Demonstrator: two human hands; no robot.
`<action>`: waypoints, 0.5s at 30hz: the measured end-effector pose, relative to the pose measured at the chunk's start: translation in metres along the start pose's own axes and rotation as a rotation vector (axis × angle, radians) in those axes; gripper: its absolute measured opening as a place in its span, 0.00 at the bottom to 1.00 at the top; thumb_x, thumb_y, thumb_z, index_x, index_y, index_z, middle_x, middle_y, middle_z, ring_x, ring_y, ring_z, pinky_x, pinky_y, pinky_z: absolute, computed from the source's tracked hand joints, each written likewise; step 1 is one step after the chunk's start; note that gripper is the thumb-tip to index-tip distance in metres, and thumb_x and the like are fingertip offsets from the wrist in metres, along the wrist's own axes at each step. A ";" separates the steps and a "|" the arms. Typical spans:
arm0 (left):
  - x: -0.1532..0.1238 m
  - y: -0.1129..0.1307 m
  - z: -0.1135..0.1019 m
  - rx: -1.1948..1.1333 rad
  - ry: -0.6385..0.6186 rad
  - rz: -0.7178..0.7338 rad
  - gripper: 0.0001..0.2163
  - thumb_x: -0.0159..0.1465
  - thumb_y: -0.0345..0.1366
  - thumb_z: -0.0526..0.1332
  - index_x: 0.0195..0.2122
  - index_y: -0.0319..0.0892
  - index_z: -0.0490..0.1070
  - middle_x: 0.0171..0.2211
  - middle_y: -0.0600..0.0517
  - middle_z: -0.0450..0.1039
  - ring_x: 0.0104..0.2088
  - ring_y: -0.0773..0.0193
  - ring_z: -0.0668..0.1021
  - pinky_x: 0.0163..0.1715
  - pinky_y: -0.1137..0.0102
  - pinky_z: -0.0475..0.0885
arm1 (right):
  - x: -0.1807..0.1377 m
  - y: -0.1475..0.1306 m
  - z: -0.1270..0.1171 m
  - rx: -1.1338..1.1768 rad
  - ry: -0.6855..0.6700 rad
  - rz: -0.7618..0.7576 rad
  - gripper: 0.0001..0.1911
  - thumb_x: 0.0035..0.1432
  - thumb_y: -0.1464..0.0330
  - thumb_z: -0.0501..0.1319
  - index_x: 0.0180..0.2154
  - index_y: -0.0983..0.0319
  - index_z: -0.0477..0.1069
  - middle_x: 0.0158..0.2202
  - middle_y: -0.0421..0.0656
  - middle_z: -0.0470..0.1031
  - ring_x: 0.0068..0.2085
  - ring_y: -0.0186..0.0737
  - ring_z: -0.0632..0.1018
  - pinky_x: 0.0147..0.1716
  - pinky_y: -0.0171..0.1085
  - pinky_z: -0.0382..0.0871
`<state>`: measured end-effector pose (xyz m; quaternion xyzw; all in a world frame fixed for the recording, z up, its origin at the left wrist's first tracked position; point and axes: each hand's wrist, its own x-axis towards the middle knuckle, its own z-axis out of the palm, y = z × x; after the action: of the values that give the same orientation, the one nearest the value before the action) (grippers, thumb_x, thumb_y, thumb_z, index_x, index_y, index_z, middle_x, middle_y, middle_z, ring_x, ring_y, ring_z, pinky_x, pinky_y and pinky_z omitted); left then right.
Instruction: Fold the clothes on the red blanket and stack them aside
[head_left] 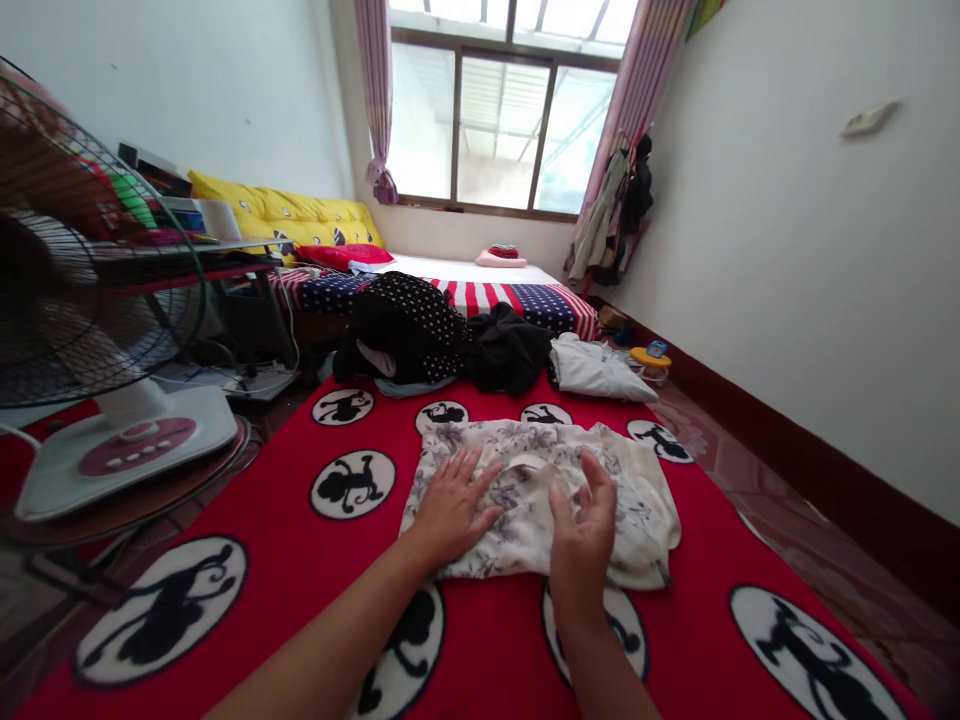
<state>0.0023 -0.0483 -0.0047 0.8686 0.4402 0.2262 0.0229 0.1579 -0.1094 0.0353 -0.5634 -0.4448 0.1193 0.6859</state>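
A white garment with a grey floral print (517, 540) lies folded on a red blanket (270, 590) patterned with black monkeys in white circles. My left hand (454, 505) rests flat on the garment's left part, fingers spread. Over its right part is my right hand (585, 520), turned on its side, with thumb and fingers apart and nothing between them. Whether the right hand touches the cloth I cannot tell.
Behind the garment lie a black polka-dot cloth (409, 325), a black garment (510, 350) and a white folded garment (600, 368). A fan (127, 440) stands at the left. Farther back is a bed (442, 268) below the window.
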 end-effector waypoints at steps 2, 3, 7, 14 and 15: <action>0.000 0.000 0.000 -0.003 0.011 0.006 0.28 0.63 0.47 0.58 0.64 0.54 0.56 0.67 0.45 0.50 0.66 0.45 0.55 0.61 0.48 0.52 | 0.011 -0.012 0.004 -0.098 -0.191 -0.205 0.18 0.60 0.68 0.54 0.51 0.59 0.66 0.58 0.47 0.66 0.60 0.44 0.66 0.60 0.49 0.56; 0.000 0.000 -0.001 -0.008 0.016 0.008 0.28 0.63 0.47 0.58 0.64 0.53 0.56 0.67 0.44 0.51 0.65 0.45 0.56 0.61 0.48 0.53 | 0.015 -0.014 0.007 -0.147 -0.312 -0.278 0.16 0.60 0.68 0.54 0.49 0.59 0.69 0.57 0.47 0.68 0.59 0.44 0.67 0.60 0.48 0.57; 0.000 -0.001 -0.002 -0.063 0.050 -0.035 0.26 0.64 0.46 0.56 0.63 0.44 0.60 0.63 0.39 0.58 0.63 0.47 0.62 0.60 0.50 0.58 | 0.032 0.011 0.011 -0.385 -0.542 -0.338 0.13 0.58 0.69 0.55 0.44 0.61 0.73 0.53 0.48 0.72 0.56 0.46 0.69 0.58 0.48 0.59; 0.001 -0.003 -0.003 -0.176 0.116 -0.047 0.26 0.62 0.42 0.60 0.62 0.45 0.60 0.61 0.41 0.62 0.60 0.48 0.66 0.59 0.52 0.61 | 0.069 0.046 -0.013 -0.662 -0.350 -0.143 0.18 0.54 0.66 0.57 0.47 0.62 0.70 0.43 0.47 0.74 0.42 0.44 0.75 0.43 0.41 0.67; 0.001 -0.002 -0.004 -0.192 0.119 -0.028 0.27 0.62 0.41 0.60 0.62 0.46 0.60 0.62 0.42 0.61 0.60 0.49 0.66 0.59 0.53 0.62 | 0.073 0.043 -0.013 -0.716 -0.387 -0.107 0.19 0.53 0.64 0.59 0.47 0.62 0.70 0.41 0.46 0.75 0.41 0.44 0.75 0.41 0.40 0.67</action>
<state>-0.0001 -0.0470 -0.0014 0.8414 0.4291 0.3179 0.0828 0.2239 -0.0556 0.0328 -0.7099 -0.6075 0.0249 0.3555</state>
